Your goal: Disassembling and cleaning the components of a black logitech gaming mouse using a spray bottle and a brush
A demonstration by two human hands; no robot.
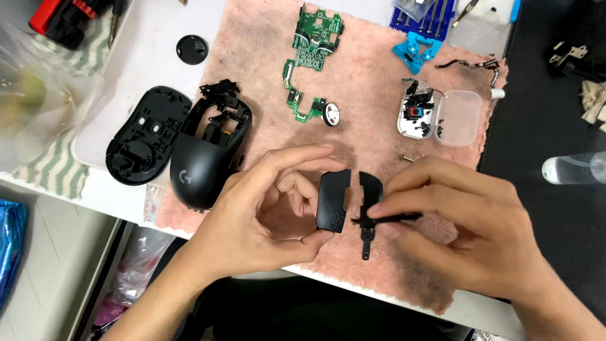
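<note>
Glossy plastic button cover (333,202), fuzzy, seemingly stained cloth (372,113)

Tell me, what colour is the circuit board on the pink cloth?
Green circuit board, clearest in the head view.

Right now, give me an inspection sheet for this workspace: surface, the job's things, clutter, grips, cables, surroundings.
Surface: pink cloth, soiled grey in patches, on a white table.
Job's things: button piece, two black keys joined by a narrow stem; thin black strip.
Clutter: mouse shell, base, green boards, scroll wheel, round cap, loose screw, clear case of small parts, blue part, screwdriver bits.
Grips: left hand pinches the left key; right hand pinches the strip against the stem.
Cables: nothing seen.
Surroundings: striped towel, clear bottle on a black mat.
</note>
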